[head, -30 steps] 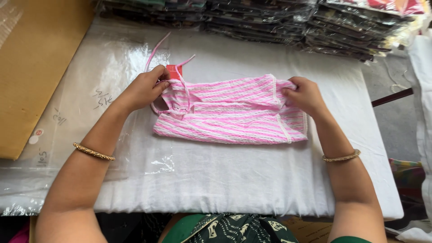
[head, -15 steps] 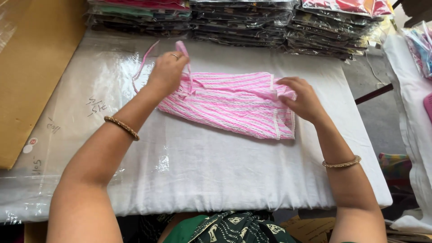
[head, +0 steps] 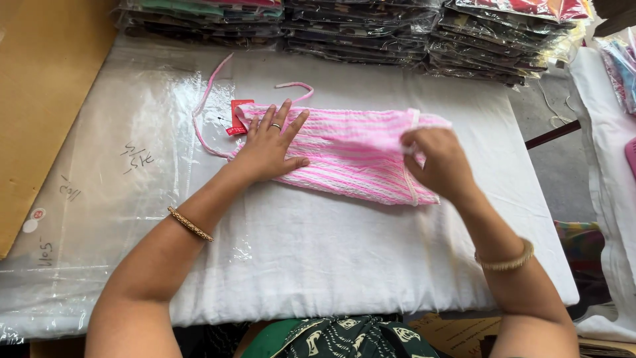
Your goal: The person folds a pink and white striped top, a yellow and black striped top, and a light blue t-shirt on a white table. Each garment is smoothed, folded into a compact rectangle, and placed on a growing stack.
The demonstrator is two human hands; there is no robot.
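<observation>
A folded pink-and-white striped garment (head: 351, 152) lies on the white padded table (head: 318, 258). Its thin pink straps (head: 205, 106) trail off to the left, and a red tag (head: 237, 116) sits at its left end. My left hand (head: 270, 144) rests flat on the garment's left half, fingers spread, a ring on one finger. My right hand (head: 437, 162) is curled at the garment's right end, pinching a fold of the fabric. Both wrists carry gold bangles.
Stacks of garments in clear plastic bags (head: 371, 33) line the far edge of the table. A clear plastic sheet (head: 112, 185) with handwritten marks covers the left part. A brown cardboard panel (head: 40, 99) lies at far left. More fabric (head: 619, 73) sits at the right.
My left hand has let go of the strap end and now lies flat on the garment. My right hand has shifted onto the right end and grips a fold there.
</observation>
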